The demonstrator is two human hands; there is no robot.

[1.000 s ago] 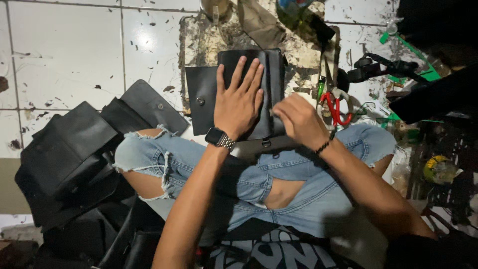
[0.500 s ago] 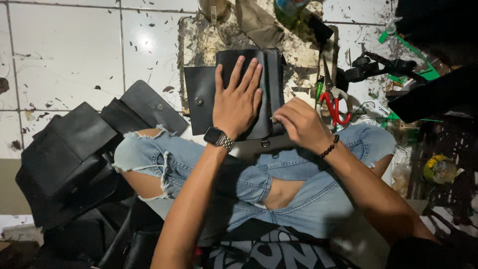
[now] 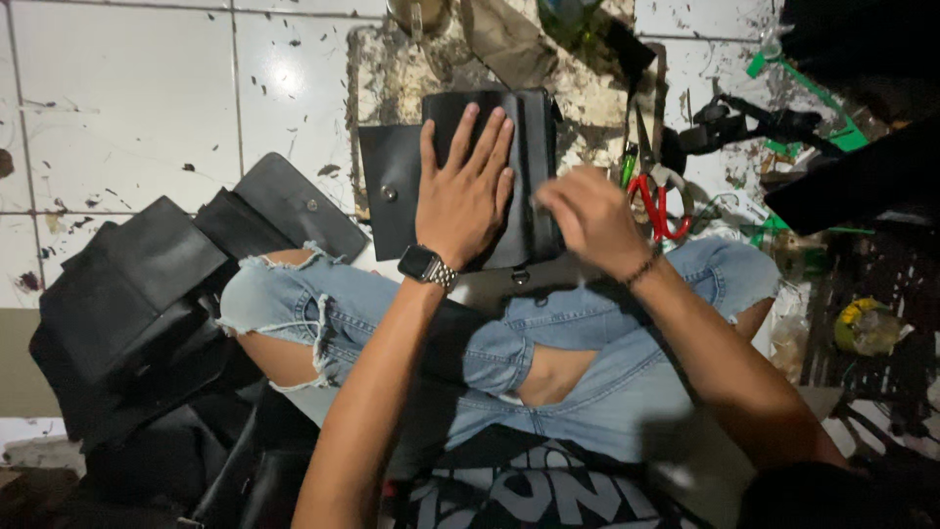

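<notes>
Black leather bag (image 3: 534, 176) pinned flat on a worn stone slab (image 3: 392, 78) just ahead of the knees, flap panel (image 3: 390, 196) with its snap spread out to the left. Left hand (image 3: 465, 191) pressed palm-down on the bag, fingers (image 3: 485, 132) splayed and released, nothing gripped, a watch (image 3: 428, 266) on the wrist. Right hand (image 3: 587, 216) now lifted and blurred, hovering over the bag's right edge instead of resting low near the buckle as half a second ago; fingers loosely curled, impossible to tell whether anything small is pinched between them. Reads as a shift from working the lower edge to moving up along the side seam, though only a guess. Bag shut and flat, contents hidden, likely none. Red-handled scissors (image 3: 661, 201) lying on the floor just right of the slab, near a green-handled tool (image 3: 628, 168). Stack of finished black bags (image 3: 147, 284) heaped at the left knee, flaps closed, insides unseen. Ripped blue jeans (image 3: 587, 362) crossed beneath both arms. White tiled floor (image 3: 117, 108) flecked with dark scraps.
</notes>
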